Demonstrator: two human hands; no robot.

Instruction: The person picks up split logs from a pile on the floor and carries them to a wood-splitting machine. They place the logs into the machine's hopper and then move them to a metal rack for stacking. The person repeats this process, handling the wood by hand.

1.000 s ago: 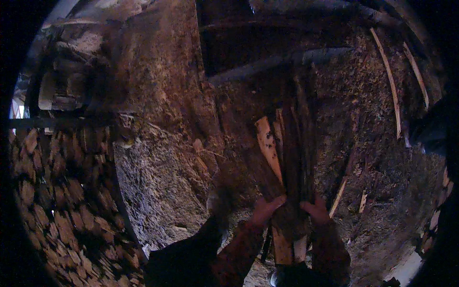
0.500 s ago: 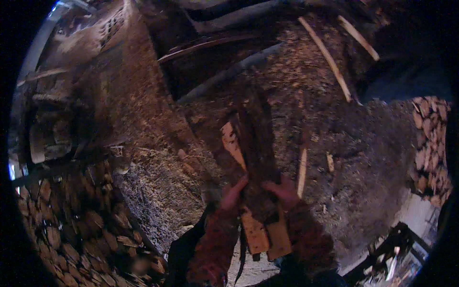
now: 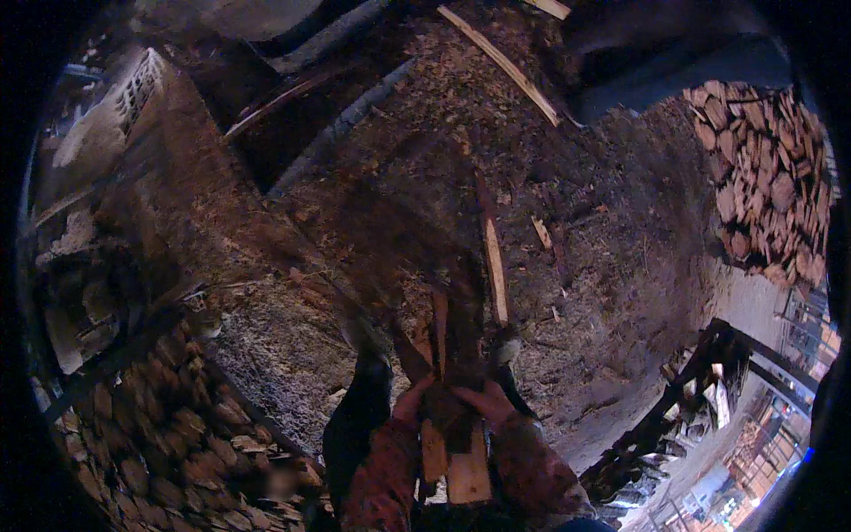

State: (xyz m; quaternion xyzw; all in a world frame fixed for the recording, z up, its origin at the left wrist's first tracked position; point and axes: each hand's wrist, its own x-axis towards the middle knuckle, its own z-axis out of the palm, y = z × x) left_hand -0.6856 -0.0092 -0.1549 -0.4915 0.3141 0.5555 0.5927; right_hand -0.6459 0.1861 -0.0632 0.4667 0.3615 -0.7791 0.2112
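Several long pieces of split wood (image 3: 468, 479) are held together in front of my body, light cut faces at the near end and dark brown further up. My left hand (image 3: 409, 401) is closed along the left side of the bundle. On the other side, my right hand (image 3: 487, 402) grips it with the thumb laid over the top. The palms and most fingers are hidden by the wood. The far ends of the pieces reach out over the dim floor.
Stacked split firewood (image 3: 168, 417) fills the lower left, and another woodpile (image 3: 753, 177) stands at the right. Long pale strips of wood (image 3: 501, 71) lie on the chip-strewn floor (image 3: 620, 257). A dark rack (image 3: 656, 434) with wood pieces is at lower right.
The wood and both hands have come lower in the view, nearer my body. My view has turned toward the right, showing more of the right woodpile. Both hands keep their grip.
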